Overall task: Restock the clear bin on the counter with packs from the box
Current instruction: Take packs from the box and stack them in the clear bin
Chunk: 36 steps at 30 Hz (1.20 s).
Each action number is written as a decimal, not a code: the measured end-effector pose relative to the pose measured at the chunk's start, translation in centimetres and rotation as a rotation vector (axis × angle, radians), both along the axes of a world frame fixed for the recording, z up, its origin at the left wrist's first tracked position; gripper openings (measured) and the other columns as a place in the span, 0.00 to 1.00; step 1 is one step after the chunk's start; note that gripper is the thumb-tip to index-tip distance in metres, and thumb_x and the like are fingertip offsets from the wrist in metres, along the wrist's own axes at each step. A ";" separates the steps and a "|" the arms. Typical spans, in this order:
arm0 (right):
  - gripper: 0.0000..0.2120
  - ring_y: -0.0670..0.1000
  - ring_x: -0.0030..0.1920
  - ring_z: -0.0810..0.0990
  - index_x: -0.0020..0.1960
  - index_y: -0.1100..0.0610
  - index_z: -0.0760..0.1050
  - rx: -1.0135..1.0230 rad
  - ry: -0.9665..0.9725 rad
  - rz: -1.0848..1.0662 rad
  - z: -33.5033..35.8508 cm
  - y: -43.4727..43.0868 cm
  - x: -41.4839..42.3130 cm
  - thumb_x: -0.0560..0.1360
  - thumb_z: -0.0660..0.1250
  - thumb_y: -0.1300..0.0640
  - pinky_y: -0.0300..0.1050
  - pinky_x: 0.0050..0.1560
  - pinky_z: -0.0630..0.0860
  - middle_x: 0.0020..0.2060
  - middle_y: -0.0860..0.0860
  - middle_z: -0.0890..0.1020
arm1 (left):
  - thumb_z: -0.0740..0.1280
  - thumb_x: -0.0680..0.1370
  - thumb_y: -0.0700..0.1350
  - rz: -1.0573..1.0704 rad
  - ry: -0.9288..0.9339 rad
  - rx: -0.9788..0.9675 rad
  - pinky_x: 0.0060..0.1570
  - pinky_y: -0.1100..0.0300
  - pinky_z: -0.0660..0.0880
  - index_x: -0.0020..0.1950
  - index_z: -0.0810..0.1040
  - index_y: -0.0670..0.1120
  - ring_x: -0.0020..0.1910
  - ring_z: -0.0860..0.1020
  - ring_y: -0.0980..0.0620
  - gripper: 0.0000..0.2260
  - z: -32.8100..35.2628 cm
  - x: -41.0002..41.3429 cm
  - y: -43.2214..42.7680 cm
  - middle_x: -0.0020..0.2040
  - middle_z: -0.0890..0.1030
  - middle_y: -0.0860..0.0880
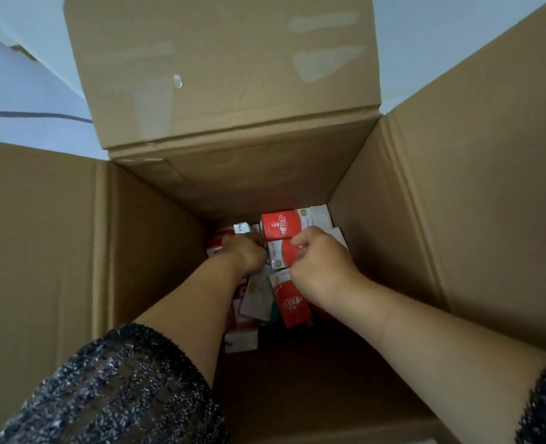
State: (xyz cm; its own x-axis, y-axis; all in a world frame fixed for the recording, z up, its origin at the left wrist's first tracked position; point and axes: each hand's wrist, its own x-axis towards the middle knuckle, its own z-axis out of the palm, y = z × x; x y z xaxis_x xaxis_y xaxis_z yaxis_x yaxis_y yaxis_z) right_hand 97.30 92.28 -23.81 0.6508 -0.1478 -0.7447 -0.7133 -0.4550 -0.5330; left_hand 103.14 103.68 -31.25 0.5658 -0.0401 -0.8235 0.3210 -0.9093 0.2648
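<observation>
Both arms reach down into the open cardboard box [156, 251], all four flaps folded out. Dark glittery sleeves [105, 389] are pushed up on the forearms.

Right grip [319, 261]: thumb and curled fingers [298, 248] are pinched on the right edge of the middle pack [281, 256], which is red and white and lies flat on the heap at the bottom of the box.

Left grip [246, 251]: knuckles up and fingers curled under, right against the left edge of the same pack. The back of the hand hides the fingertips, so I cannot tell whether it is clamped on anything.

The two grips are close together, with the middle pack between them.

Just beyond the grips lies a far pack [281, 227], red face up, touching the middle pack. On the wrist side of the right grip there is a tilted red pack [292, 302]. Under the left forearm lies a white pack [255, 296], partly covered. Outward of the left grip, another pack [217, 243] lies against the box wall, mostly hidden.

All the packs lie loose and jumbled over the far part of the box bottom.
</observation>
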 end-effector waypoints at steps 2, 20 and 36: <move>0.19 0.55 0.58 0.75 0.63 0.54 0.70 -0.002 -0.003 -0.004 -0.7 -0.2 0.0 0.74 0.63 0.65 0.43 0.57 0.73 0.55 0.53 0.76 | 0.58 0.71 0.54 -0.061 -0.006 0.021 0.68 0.57 0.67 0.66 0.72 0.59 0.67 0.70 0.45 0.23 -2.6 0.7 0.1 0.69 0.72 0.46; 0.19 0.53 0.57 0.75 0.64 0.51 0.69 0.020 -0.122 0.051 6.1 1.0 -0.9 0.74 0.61 0.64 0.49 0.57 0.75 0.54 0.50 0.76 | 0.69 0.75 0.48 0.532 -0.370 -0.009 0.52 0.57 0.77 0.53 0.84 0.47 0.53 0.80 0.43 0.10 6.3 -2.2 2.7 0.51 0.84 0.44; 0.25 0.50 0.64 0.70 0.69 0.48 0.64 -0.231 -0.700 0.333 32.5 -1.1 -6.1 0.74 0.66 0.59 0.40 0.63 0.67 0.62 0.47 0.72 | 0.72 0.74 0.40 0.755 -0.654 -0.601 0.40 0.65 0.75 0.39 0.83 0.55 0.39 0.81 0.57 0.10 38.5 -10.0 1.7 0.43 0.85 0.50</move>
